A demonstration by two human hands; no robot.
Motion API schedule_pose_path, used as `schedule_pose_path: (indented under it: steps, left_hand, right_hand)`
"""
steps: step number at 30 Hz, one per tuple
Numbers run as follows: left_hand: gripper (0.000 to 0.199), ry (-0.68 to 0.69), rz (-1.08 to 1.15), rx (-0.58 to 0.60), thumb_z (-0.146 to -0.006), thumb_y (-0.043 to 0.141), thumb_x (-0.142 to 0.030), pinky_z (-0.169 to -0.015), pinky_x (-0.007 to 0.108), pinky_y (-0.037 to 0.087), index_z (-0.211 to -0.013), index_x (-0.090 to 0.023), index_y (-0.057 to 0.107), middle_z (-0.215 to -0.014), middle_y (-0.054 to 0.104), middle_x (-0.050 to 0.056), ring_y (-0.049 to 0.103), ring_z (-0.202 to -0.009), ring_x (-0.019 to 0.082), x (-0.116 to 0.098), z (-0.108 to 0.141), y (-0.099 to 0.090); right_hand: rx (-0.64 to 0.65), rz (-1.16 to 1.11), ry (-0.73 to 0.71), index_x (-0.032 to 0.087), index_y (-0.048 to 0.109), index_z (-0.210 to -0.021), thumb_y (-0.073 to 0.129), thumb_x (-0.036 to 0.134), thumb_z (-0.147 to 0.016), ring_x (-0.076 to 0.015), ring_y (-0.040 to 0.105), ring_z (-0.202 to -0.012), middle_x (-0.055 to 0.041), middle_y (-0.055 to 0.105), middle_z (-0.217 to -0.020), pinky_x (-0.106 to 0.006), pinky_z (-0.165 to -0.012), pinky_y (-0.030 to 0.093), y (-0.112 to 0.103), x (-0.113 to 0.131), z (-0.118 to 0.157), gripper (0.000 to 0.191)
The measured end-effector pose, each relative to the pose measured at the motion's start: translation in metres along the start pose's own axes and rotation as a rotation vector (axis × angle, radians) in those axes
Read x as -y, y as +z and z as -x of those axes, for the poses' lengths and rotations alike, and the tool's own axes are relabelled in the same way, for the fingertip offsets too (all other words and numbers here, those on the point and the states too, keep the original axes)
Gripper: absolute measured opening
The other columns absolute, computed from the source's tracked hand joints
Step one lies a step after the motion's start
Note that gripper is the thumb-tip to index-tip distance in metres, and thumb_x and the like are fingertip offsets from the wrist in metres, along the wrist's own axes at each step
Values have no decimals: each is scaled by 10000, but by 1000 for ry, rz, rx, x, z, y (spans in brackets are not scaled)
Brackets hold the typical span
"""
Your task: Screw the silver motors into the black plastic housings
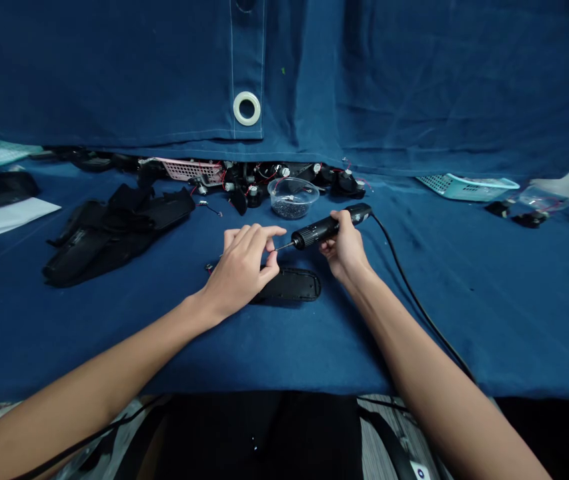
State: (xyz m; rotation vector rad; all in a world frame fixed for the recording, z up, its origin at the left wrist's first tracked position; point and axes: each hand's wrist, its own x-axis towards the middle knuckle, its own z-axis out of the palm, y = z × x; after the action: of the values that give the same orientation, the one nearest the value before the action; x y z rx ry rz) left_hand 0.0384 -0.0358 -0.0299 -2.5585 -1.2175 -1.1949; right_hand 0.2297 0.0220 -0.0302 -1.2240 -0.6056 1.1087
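Observation:
My right hand [345,245] grips a black corded electric screwdriver [320,229], its thin bit pointing left. My left hand [240,267] sits just left of the bit tip, its thumb and fingertips close together near it. Whether those fingertips pinch something tiny, I cannot tell. Under the left hand's fingers lies a flat black padded piece [291,285] with rounded ends, partly hidden by that hand. Behind the hands stands a clear plastic bowl [293,198] holding many small dark parts.
Black fabric straps [117,233] lie on the blue cloth at left. Behind them is a row of black parts with red wires [264,181], with a pink basket [189,170] at its left end. A teal basket [467,187] is at right. The screwdriver's cable [417,307] runs toward the lower right.

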Motion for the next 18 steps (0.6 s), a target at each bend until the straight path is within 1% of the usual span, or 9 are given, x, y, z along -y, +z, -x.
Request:
schedule_pose_path:
  steps: [3,6,10,14,18]
  left_hand:
    - [345,2,-25,11,-851,488,-81,-864,341,355,-1183,-173,509,-861,553,7,537,-859,165,-1,0,0]
    - [342,1,-41,42,-857,467,-68,-850,343,363,-1179,-171,521,-901,570,28,529,-865,175,-1,0,1]
    - [333,2,-4,70,-884,446,-75,-873,348,368,-1194,-175,513,-931,583,38,533,-890,177,1,0,1]
    - [349,29,17,67,-879,432,-63,-854,339,382,-1197,-179,514,-931,569,43,528,-883,177,3,1,2]
    - [367,58,7,64,-859,436,-52,-820,331,388,-1189,-191,520,-901,550,38,515,-849,179,6,2,4]
  right_hand:
    - [-2,16,-5,180,450,-664,588,399,-754,-68,374,-401,53,381,-487,-192,-365,320,2,-1,2,275]
    - [-2,43,-34,174,458,-674,592,391,-755,-73,395,-417,48,394,-506,-194,-371,325,3,-3,3,267]
    - [-30,65,-78,177,453,-667,591,392,-755,-75,391,-422,47,397,-505,-198,-371,328,2,-3,3,270]
    - [-17,78,-101,179,457,-659,586,396,-764,-76,394,-424,48,390,-497,-195,-372,333,1,-4,4,273]
    - [1,75,-86,180,458,-661,587,394,-773,-73,388,-416,50,388,-491,-190,-370,338,2,-6,5,274]
